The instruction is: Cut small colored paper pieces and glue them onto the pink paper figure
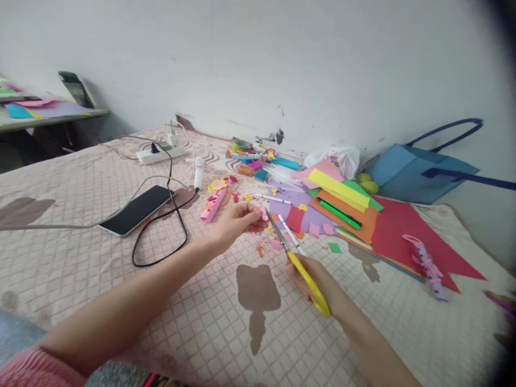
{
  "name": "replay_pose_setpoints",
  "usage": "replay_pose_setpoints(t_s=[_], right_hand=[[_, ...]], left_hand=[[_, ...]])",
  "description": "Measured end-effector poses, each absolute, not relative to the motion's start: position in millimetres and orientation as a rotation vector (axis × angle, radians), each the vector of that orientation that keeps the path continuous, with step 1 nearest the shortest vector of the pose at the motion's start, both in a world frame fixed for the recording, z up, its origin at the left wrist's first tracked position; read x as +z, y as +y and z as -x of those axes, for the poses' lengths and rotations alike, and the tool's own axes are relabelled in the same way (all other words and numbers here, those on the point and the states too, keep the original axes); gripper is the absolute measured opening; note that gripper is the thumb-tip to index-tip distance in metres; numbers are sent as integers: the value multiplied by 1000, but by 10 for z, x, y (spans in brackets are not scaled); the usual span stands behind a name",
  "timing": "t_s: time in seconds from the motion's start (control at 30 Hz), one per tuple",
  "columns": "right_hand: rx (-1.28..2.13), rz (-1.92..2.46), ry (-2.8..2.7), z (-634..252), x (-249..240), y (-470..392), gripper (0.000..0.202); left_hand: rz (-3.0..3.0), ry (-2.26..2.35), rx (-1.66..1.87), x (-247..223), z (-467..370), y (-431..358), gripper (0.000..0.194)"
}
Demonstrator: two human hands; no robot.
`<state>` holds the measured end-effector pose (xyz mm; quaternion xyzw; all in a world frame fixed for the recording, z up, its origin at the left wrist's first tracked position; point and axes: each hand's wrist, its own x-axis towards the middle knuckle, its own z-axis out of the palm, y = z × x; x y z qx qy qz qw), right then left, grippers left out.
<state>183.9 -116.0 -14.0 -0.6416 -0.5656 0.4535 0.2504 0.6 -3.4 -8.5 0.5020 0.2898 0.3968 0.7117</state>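
1. The left grip [244, 216] is closed to a pinch, thumb against fingers, with a small pink paper piece [263, 213] at its fingertips.
2. The right grip [308, 277] curls around yellow-handled scissors [300, 267]; the blades reach forward and left from it.
3. The paper piece lies ahead and left of the right grip, right at the blade tips; whether they touch, I cannot tell.
4. Just ahead of the right grip, near the blades, is a white marker [293, 235].
5. Left of the left grip lie a pink paper tube [215, 205] and, farther off, a smartphone [138, 210].
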Motion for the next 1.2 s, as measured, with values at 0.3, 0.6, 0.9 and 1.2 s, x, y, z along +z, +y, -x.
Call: replay_pose_setpoints(t_s=[0.3,0.6,0.9,1.2], right_hand=[[1299,1587,-1239,-1930,-246,-1086,49],[1180,1303,-1128,-1882,-213,-1079,19],[1194,1217,-1035,-1876,-273,-1059,19],[1246,1266,-1057,-1850,-245,-1082,20]], left_hand=[[-1267,622,729,-64,-19,-97,21],[-1357,518,533,-116,-107,-304,24],[-1417,490,418,-157,-166,-412,21],[-1475,493,403,-136,-180,-431,20]])
